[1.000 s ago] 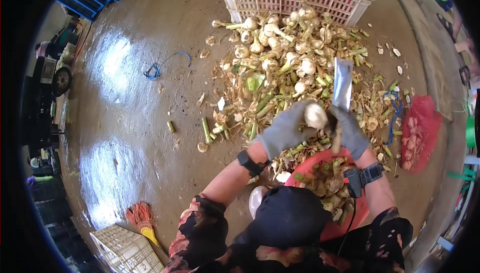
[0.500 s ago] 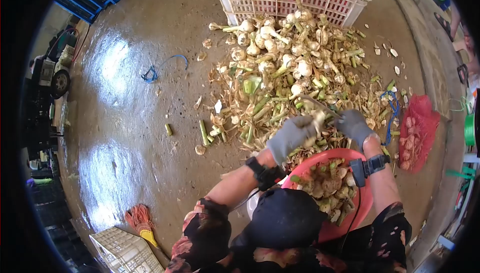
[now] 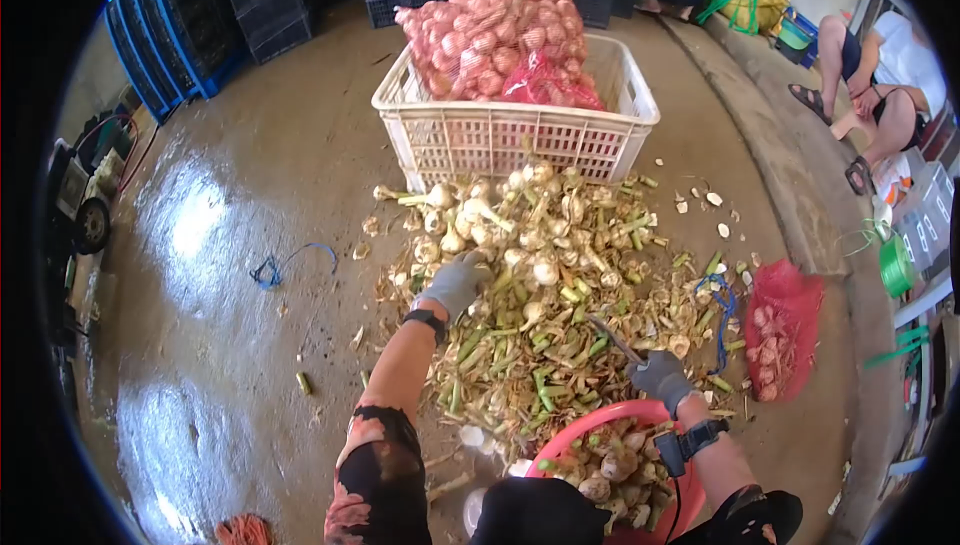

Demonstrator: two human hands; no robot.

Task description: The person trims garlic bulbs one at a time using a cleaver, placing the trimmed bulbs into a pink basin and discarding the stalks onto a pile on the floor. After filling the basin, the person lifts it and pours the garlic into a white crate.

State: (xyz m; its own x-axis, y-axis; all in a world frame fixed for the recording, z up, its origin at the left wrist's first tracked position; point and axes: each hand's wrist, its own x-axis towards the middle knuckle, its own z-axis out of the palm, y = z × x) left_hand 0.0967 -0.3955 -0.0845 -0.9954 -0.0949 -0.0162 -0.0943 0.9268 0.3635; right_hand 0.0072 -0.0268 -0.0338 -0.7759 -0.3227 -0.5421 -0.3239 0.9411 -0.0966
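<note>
Left hand [image 3: 455,283], grey-gloved, rests curled on the heap of stemmed white garlic bulbs [image 3: 530,225] on the wet concrete floor [image 3: 250,175] — grip unclear; right hand [image 3: 660,377] clamps a steel knife [image 3: 612,337]. Round red plastic basin [image 3: 570,430] holds several trimmed bulbs — most of the heap, seemingly, remains uncut.

White garlic bulbs with green stalks [image 3: 540,245] lie heaped on the floor [image 3: 250,365]; a slim metal knife [image 3: 613,337] slants over the heap's near edge.
</note>
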